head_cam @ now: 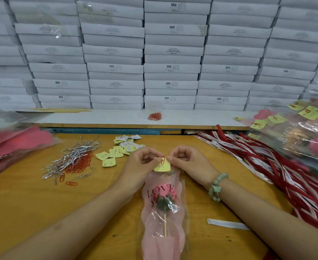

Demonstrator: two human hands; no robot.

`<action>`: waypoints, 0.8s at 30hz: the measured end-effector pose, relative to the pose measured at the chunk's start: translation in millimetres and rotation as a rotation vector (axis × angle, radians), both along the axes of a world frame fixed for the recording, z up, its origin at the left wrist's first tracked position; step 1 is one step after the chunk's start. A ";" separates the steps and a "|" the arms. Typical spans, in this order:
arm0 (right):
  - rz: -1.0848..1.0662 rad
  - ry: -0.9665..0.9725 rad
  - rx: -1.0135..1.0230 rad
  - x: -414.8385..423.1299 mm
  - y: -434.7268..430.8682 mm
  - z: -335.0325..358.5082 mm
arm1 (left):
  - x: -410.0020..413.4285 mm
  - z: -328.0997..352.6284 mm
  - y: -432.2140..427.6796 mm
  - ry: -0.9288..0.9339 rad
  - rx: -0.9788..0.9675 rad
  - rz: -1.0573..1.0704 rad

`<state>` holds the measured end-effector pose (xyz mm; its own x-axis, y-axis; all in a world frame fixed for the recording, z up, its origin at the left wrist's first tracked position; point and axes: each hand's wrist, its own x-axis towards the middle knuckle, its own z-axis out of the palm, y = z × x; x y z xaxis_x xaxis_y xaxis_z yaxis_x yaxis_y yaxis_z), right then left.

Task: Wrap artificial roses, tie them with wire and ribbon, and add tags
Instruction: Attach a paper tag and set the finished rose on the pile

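Fingertips of our left hand [143,162] and right hand [186,161], both curled tight, pinched the yellow tag [162,167] and its red paper clip [163,160] at the 12 o'clock end of the clear wrapper [154,228], which lay on the table [32,199] with the pink rose [166,192] inside, stick toward 6 o'clock. We judged that a crooked push could make the clip catch only paper and miss the slippery film, or tear it, leaving the tag loose before wire ties [71,156] at 10 o'clock and ribbons [257,156] at 2 went on.
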<state>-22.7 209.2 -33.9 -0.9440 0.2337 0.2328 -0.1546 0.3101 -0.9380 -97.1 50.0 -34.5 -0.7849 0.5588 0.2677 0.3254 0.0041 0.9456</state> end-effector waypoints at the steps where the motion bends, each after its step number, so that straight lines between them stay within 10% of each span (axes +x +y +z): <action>1: -0.005 0.001 -0.002 0.1 -0.1 -0.2 | 0.1 0.0 -0.1 -0.006 0.001 -0.001; 24: -0.059 -0.011 -0.054 0.2 0.4 1.9 | -6.2 0.8 -1.8 -0.045 -0.058 -0.051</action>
